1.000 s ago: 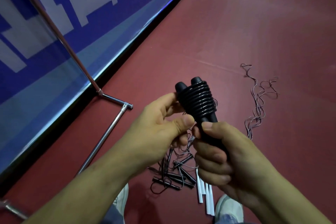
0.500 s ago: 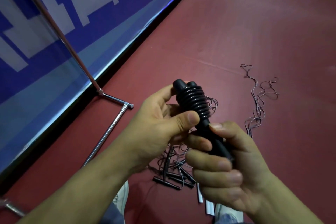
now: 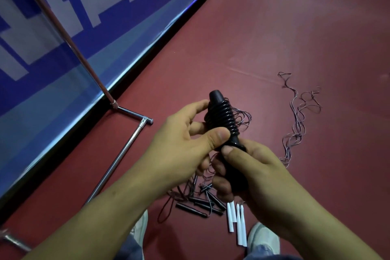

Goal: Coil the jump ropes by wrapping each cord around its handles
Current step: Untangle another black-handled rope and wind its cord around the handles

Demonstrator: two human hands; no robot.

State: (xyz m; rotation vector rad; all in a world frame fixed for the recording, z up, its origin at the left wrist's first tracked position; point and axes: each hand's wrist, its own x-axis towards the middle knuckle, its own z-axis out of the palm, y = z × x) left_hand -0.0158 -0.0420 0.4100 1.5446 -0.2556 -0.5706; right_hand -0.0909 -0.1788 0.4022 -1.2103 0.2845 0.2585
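Our right hand (image 3: 263, 175) grips the black handles (image 3: 217, 97) to steady them, while our left hand (image 3: 181, 143) pinches the wound cord (image 3: 221, 118) (probably securing its loose end).

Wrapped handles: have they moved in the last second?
Yes. The wrapped handles have twisted about their length: two tips showed side by side, now only one shows, and it has edged slightly left toward the chrome stand foot.

One cam only, head-worn, wide-angle. Looks fwd & steeply down over both forearms; left hand (image 3: 179, 143) and right hand (image 3: 259, 171) sit close, mid-frame. Beyond: red floor (image 3: 295, 27) on the right, blue banner (image 3: 63, 27) upper left, shoes (image 3: 263, 236) at btm edge.
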